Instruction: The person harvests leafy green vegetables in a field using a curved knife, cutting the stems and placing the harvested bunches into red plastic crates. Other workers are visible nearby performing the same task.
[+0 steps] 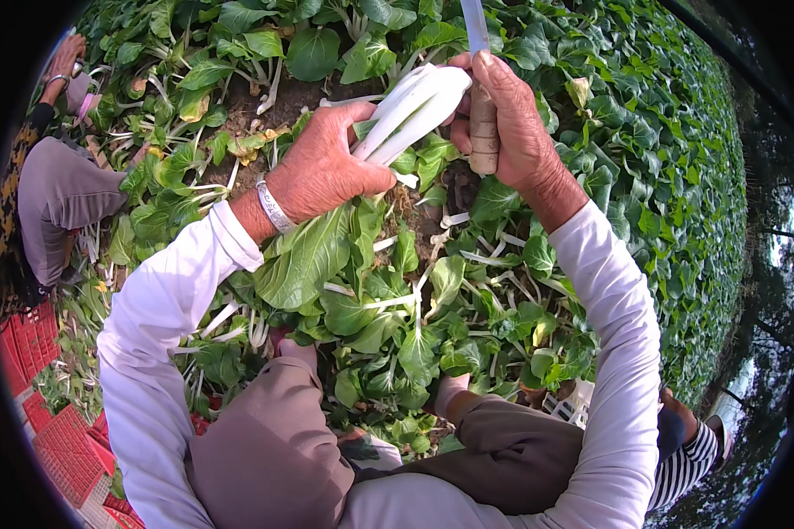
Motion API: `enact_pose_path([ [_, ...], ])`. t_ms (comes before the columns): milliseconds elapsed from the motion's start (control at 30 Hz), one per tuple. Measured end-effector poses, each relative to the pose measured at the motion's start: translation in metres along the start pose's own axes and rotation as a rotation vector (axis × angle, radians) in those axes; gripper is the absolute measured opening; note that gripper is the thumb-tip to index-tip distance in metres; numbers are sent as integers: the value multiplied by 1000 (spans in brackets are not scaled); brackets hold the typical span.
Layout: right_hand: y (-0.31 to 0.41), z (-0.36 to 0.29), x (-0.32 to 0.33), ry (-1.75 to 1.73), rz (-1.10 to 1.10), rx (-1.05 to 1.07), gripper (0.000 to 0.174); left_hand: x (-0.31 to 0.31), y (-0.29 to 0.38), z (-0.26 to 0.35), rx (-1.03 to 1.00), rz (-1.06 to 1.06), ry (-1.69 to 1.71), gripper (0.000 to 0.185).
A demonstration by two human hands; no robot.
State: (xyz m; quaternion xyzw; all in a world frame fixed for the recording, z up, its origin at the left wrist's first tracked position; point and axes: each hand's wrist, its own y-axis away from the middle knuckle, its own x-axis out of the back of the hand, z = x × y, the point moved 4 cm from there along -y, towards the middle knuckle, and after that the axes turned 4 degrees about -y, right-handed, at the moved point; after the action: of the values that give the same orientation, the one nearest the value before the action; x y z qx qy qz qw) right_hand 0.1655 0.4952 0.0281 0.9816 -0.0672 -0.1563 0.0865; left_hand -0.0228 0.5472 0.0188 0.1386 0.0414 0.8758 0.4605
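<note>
My left hand (pixel 327 172) grips a head of bok choy (pixel 413 109) around its white stalks. The cut base points up and to the right, while the green leaves (pixel 314 258) hang below my wrist. In my right hand (pixel 509 119) is a knife, its wooden handle (pixel 483 129) held in the fist and its blade (pixel 476 26) pointing away from me, partly out of the picture. The right fingers are close beside the bok choy's base; whether they touch it I cannot tell. Loose leaves and trimmed stalks (pixel 403 301) litter the soil beneath both hands.
Standing bok choy plants (pixel 648 172) fill the field ahead and to the right. At the left edge crouches another person (pixel 73 198), near red plastic crates (pixel 69 456). A person in a striped sleeve (pixel 681 473) is at the lower right, and a white crate (pixel 572 403) stands by my right leg.
</note>
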Motion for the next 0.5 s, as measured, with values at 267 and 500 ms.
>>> enact_pose_path([
  [267,-44,143,56,296,344,-399,26,55,-47,-41,-684,19,-1771,10],
  [500,-109,192,63,761,499,-152,30,29,-119,-49,-681,-257,-1999,23],
])
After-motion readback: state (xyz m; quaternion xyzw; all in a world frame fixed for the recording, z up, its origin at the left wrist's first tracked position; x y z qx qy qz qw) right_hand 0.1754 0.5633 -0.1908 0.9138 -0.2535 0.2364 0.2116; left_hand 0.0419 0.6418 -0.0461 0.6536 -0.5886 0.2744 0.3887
